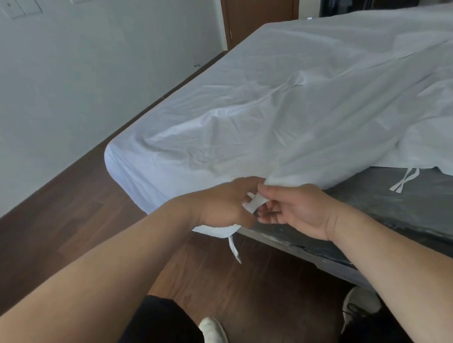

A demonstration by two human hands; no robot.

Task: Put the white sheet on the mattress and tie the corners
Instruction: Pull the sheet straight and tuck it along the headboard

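A wrinkled white sheet point(282, 108) lies spread over the mattress, whose dark grey side point(400, 212) shows bare at the right. At the near edge, my left hand point(222, 206) and my right hand point(295, 206) meet over a white tie strap point(255, 204). Both hands pinch that strap between their fingertips. A second strap point(234, 248) hangs down from the sheet's corner below my left hand. Another pair of loose ties point(405, 181) lies on the bare mattress side further right.
Dark wood floor point(70, 217) runs along the bed's left side to a pale wall point(66, 83). A brown door point(259, 8) stands at the far end. My white shoes point(214, 338) and dark trousers are at the bottom.
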